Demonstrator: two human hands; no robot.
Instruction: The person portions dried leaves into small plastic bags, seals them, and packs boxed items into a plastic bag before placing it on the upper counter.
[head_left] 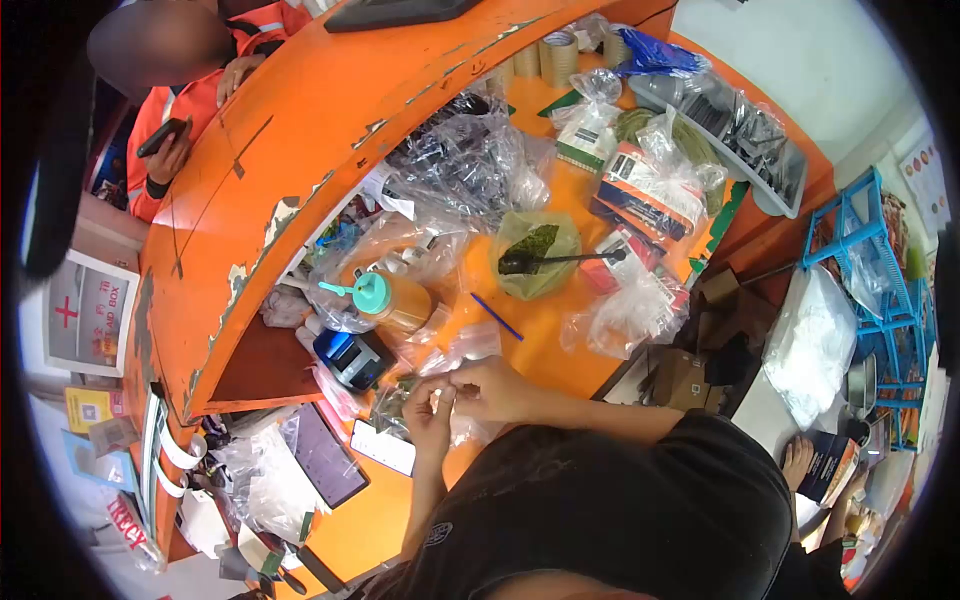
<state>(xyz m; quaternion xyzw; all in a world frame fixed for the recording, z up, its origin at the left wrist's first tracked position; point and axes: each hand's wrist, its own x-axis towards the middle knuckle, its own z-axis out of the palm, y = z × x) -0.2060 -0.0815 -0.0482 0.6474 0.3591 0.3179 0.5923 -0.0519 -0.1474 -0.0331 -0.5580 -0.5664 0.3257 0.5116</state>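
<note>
My left hand [430, 418] is closed in a pinch just above the near side of the orange table. My right hand [490, 390] meets it from the right, fingers bent together. What sits between the fingertips is too small to make out. A clear plastic bag with something dark green inside [391, 408] lies against my left hand's far side. Farther off, a translucent bag-lined bowl [540, 280] holds dark green leafy or powdery stuff and a black spoon [575, 259]. A blue stick [497, 317] rests on the table between bowl and hands.
A turquoise-topped pump bottle [392, 299] and a blue-black device [353, 359] stand left. Nearby lie a white phone [383, 447] and a dark tablet [325, 457]. A raised orange counter [240, 200] curves behind; across it a person in an orange jacket [148, 165] holds a phone.
</note>
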